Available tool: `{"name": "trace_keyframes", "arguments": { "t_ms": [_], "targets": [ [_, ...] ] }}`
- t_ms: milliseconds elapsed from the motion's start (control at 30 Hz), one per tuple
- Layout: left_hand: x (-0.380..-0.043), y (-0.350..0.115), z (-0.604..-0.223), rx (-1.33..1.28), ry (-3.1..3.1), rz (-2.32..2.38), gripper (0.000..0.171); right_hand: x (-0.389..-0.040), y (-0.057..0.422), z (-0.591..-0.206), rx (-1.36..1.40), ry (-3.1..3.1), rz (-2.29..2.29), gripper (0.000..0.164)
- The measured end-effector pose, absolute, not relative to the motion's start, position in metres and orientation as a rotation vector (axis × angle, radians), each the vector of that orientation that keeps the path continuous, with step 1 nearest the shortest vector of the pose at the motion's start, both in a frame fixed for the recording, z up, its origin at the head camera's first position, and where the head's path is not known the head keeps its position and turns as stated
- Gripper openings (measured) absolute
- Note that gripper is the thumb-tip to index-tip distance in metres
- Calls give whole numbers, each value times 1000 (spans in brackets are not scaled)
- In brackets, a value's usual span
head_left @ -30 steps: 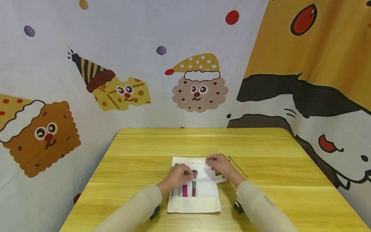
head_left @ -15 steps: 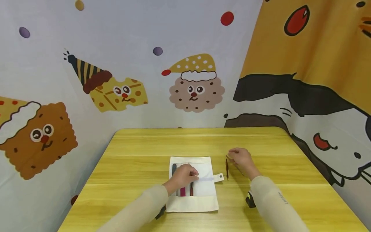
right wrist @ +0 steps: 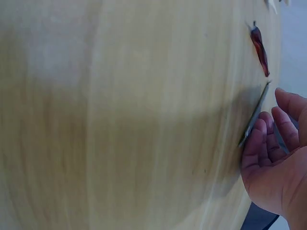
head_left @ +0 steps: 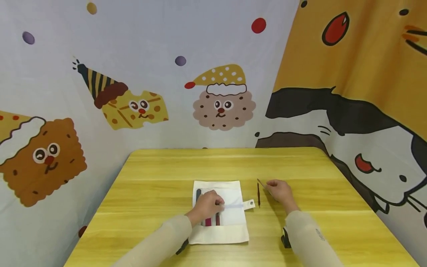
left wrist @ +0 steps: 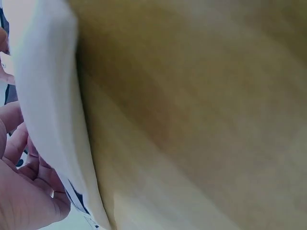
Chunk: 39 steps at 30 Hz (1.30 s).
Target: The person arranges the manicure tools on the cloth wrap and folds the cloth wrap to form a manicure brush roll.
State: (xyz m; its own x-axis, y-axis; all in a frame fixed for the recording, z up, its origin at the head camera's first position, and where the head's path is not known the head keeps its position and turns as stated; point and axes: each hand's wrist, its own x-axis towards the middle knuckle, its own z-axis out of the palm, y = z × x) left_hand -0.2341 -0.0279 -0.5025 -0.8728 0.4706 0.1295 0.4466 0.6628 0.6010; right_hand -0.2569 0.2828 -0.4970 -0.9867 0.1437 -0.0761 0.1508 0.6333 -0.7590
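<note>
A cream cloth pouch (head_left: 233,215) lies unfolded on the table, with slim tools in its pocket. Over it, my left hand (head_left: 207,204) has loosely bent fingers and covers the upper part of a brush, whose dark red handle (head_left: 218,219) shows below. Beside that handle are a magenta strip (head_left: 208,221) and a dark rounded tool (head_left: 198,193). At the right, the bent fingers of my right hand (head_left: 281,191) lie against a thin greyish rod (right wrist: 254,115) on the table, with the thumb apart. A slim dark reddish tool with a twisted handle (right wrist: 259,50) lies near the rod.
The pouch's strap with a snap (head_left: 250,204) sticks out to the right, close to the twisted tool. A wood-grain table (head_left: 160,167) carries everything. Behind it hangs a cartoon-printed cloth (head_left: 140,44). Dark wrist devices (head_left: 285,238) show at the sleeves.
My right hand has left the pouch's upper right edge and moved right to the thin rod. The strap and twisted tool came into view. My left hand has shifted slightly over the brush.
</note>
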Motion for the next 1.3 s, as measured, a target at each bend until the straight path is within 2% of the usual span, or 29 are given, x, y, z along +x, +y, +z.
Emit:
{"name": "trace_keyframes", "arguments": {
  "t_ms": [367, 933, 1300],
  "targets": [
    [-235, -28, -507, 710, 2794, 1039, 10, -256, 276, -509, 317, 2922, -1345, 36],
    [-233, -27, -504, 685, 2782, 1031, 9, -257, 272, -510, 320, 3040, -1097, 23],
    [-231, -27, -501, 662, 2756, 1073, 7, -260, 275, -509, 272, 3001, -1053, 29]
  ]
}}
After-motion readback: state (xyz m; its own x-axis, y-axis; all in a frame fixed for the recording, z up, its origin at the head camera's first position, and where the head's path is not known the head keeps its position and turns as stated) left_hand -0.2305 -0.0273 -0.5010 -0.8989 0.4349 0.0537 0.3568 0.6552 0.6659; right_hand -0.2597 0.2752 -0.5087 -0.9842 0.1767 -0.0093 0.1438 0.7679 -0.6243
